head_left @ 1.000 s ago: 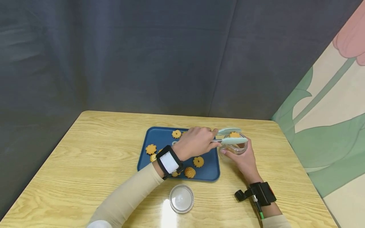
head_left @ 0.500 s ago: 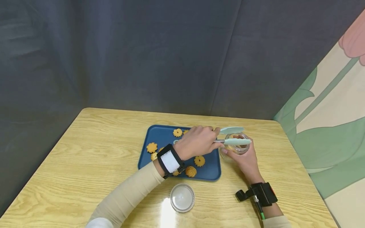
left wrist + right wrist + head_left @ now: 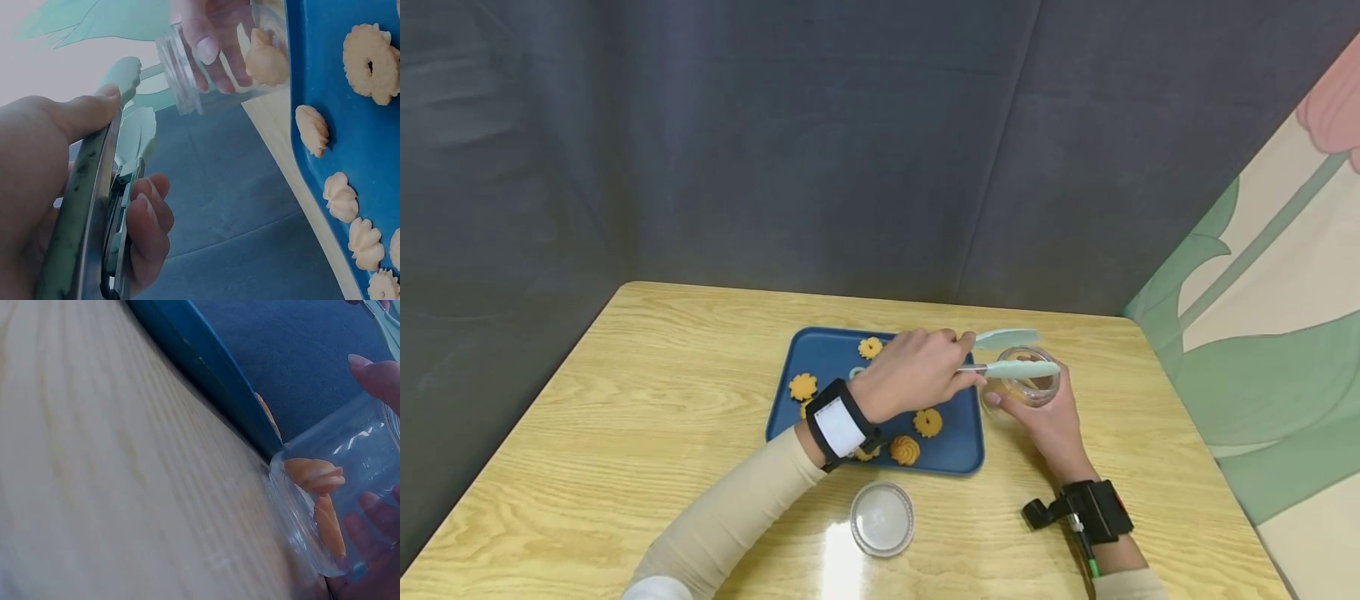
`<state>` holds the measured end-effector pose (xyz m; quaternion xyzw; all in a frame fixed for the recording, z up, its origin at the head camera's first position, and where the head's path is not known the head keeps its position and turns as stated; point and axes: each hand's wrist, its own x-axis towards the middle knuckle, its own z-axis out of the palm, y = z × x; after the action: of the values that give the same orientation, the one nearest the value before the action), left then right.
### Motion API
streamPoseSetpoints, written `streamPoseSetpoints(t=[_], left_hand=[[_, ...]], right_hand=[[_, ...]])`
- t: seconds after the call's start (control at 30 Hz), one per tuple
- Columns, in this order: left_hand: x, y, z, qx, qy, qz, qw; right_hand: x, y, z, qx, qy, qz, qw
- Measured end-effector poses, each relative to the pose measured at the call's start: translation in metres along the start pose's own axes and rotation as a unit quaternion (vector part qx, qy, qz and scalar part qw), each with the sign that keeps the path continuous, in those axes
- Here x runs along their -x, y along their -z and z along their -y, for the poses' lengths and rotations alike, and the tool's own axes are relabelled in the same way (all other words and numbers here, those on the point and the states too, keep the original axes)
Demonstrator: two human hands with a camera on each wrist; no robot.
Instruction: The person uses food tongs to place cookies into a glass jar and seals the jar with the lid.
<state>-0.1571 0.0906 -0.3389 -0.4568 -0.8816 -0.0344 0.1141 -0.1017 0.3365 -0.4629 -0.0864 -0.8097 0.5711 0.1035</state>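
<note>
My left hand [image 3: 917, 375] grips a pair of tongs [image 3: 1021, 368] with mint-green tips, its thumb and fingers on the metal arms. The tips stand apart over the mouth of a clear jar [image 3: 1039, 392], with nothing between them. Around the jar's side curl the fingers and thumb of my right hand [image 3: 1054, 425]. In the right wrist view, a swirled cookie [image 3: 312, 475] and another cookie [image 3: 329, 525] lie at the jar's bottom. Left of the jar is a blue tray [image 3: 955, 454] bearing several cookies, partly hidden under my left hand and wrist.
A round clear lid [image 3: 882, 518] lies on the wooden table [image 3: 647, 417], in front of the tray. Among the cookies on the tray are a flower-shaped cookie [image 3: 927, 422] and a swirled cookie [image 3: 905, 451]. A dark curtain [image 3: 820, 167] hangs behind the table.
A second ago a cookie was between the tongs' tips above the jar. It has been let go into the jar, and the tips are now bare. Both hands stay nearly in place.
</note>
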Motion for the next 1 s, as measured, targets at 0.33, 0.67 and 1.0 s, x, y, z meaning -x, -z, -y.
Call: streamPoseSetpoints(t=[0.33,0.67,1.0], left_hand=[[0.007,0.018,0.005,-0.010,0.000,-0.012,0.9999],[0.031,0.032,0.036,-0.009,0.040,-0.033,0.9986],[0.069,0.037,0.066,0.003,0.094,-0.029,0.9951]], right_hand=[[0.001,0.002,0.006,0.008,0.007,0.012,1.000],[-0.001,0.000,0.002,0.009,0.017,0.001,1.000],[-0.004,-0.002,0.001,0.017,0.023,-0.001,1.000]])
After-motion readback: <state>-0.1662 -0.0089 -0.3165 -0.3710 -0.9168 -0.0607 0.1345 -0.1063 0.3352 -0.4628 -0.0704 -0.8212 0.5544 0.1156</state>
